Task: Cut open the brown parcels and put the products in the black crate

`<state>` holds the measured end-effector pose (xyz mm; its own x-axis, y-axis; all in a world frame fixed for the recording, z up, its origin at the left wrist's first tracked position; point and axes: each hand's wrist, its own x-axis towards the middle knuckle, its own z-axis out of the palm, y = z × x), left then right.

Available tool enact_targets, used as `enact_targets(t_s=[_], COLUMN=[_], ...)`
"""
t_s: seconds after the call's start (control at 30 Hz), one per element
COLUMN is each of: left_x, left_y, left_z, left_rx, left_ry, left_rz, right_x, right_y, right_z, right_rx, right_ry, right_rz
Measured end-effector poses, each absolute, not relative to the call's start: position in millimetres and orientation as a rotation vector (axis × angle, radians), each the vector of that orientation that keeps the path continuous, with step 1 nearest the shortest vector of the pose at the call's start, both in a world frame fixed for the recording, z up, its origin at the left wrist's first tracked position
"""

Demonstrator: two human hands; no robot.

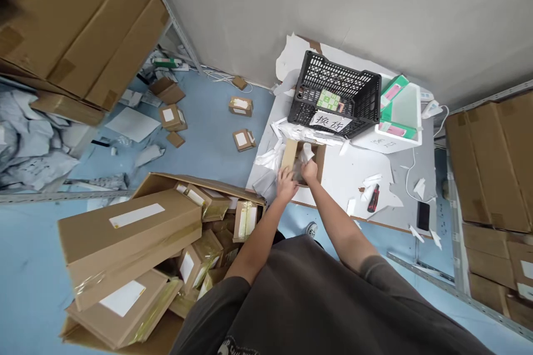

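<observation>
A small opened cardboard box (321,162) sits near the left front edge of the work table (341,177). My left hand (286,183) grips its near left corner, fingers against the raised left flap (288,155). Inside the opening, my right hand (308,171) is closed around crumpled white paper (307,153). What lies beneath that paper is partly hidden by my fingers.
Behind the box stands a black plastic crate (337,94), beside a white foam box (408,116) with green-and-pink cartons. A red-black cutter (373,198) and a phone (423,216) lie right. A large carton (166,338) of parcels stands left. Shelves flank both sides.
</observation>
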<state>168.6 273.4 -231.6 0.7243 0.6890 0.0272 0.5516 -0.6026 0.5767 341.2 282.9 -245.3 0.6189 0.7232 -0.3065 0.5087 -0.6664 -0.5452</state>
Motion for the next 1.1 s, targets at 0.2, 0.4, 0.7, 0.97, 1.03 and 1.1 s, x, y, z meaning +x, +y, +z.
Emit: enact_targets(t_s=[0.2,0.4,0.7,0.97,1.03,1.1], left_x=[151.5,153.1,297.8,341.6,340.9,336.5], left_y=[307.4,317.4,249.8,204.2,201.2,200.7], left_z=[-214.8,-189.3,-173.9,-243.7,-269.2,-292.6], left_rx=[2.463,2.361,1.373,1.189,1.206,1.238], left_ry=[0.999,1.022,0.851,1.063,1.195,1.323], left_rz=[0.197,0.235,0.317,0.375,0.405,0.416], right_x=[361.2,401.5,460.4,491.2,487.2,479.8], right_y=[253.6,203.7,120.7,115.4,126.4,135.6], right_z=[-190.1,-140.4,-139.6,-225.3,-253.6,-280.2], right_rx=[-2.261,-1.68,-1.508,-1.495,-1.495,-1.562], right_ry=[-0.809,-0.532,-0.248,-0.145,-0.134,-0.163], right_rz=[0.678,0.983,1.129,1.202,1.201,1.185])
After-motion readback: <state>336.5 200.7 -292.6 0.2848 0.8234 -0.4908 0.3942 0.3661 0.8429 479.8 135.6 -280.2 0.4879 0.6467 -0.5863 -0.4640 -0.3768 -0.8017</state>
